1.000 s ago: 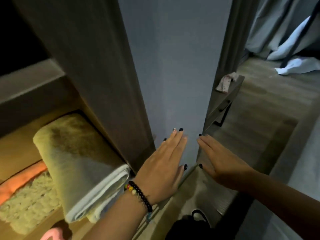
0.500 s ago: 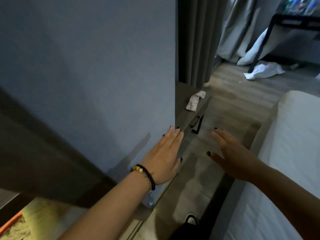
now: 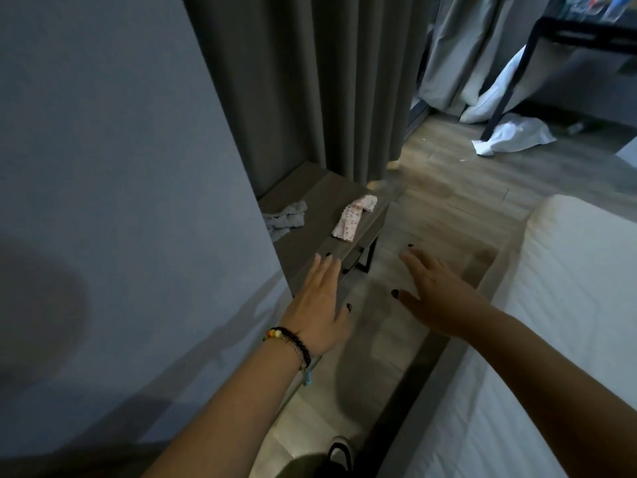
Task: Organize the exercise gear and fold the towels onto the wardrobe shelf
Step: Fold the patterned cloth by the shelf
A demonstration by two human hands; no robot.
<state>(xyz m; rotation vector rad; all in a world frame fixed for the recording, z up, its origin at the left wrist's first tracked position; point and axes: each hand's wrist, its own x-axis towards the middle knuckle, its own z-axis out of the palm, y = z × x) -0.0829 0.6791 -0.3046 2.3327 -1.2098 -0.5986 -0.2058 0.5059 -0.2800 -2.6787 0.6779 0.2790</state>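
Both hands are hovering flat-fingered, holding nothing — the left hand [image 3: 319, 305] just beside the wardrobe door [image 3: 131, 188], the right hand [image 3: 437, 301] apart over the floor. Towels and shelf are lying out of view — leftward, I judge.

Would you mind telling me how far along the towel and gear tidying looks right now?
Done: the grey wardrobe door hides the shelf, so the towels can't be checked. In hand: nothing; the left hand lies flat near the door's edge and the right hand hovers open over the floor. Possibly left: a spotted cloth and a grey cloth on the side table, and white fabric on the floor.
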